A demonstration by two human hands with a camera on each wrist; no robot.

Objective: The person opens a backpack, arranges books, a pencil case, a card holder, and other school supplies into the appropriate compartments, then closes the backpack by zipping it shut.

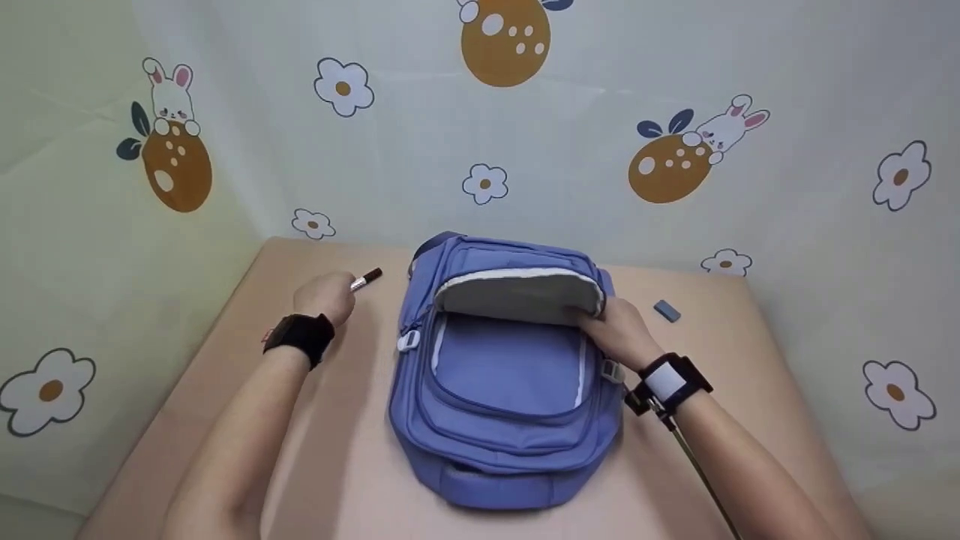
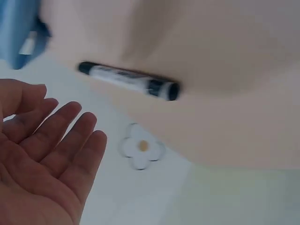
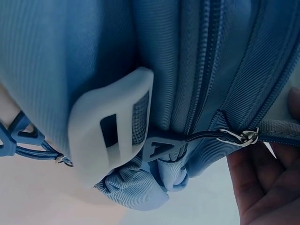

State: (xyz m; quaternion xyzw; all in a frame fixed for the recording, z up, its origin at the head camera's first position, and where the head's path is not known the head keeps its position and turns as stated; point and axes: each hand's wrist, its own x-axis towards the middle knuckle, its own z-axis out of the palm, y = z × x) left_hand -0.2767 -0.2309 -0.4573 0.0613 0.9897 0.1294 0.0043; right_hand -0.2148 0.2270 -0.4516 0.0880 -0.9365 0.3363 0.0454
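While our right hand grips the raised flap of the blue backpack and props the main pocket open, our left hand is out at the marker on the tan table. From the left wrist view that hand's fingers are spread and relaxed, palm up, with the marker lying just beyond them and not yet in any grasp (the head view makes it look touched, but we cannot tell). We judge the step in hand to be picking up the marker, with the bag held ready. What the next move calls for, as we read it, is closing the fingers round the barrel, then carrying it right into the gap under the flap, which the right hand must hold lifted. A small grey-blue eraser lies on the table right of the bag, well apart from both hands
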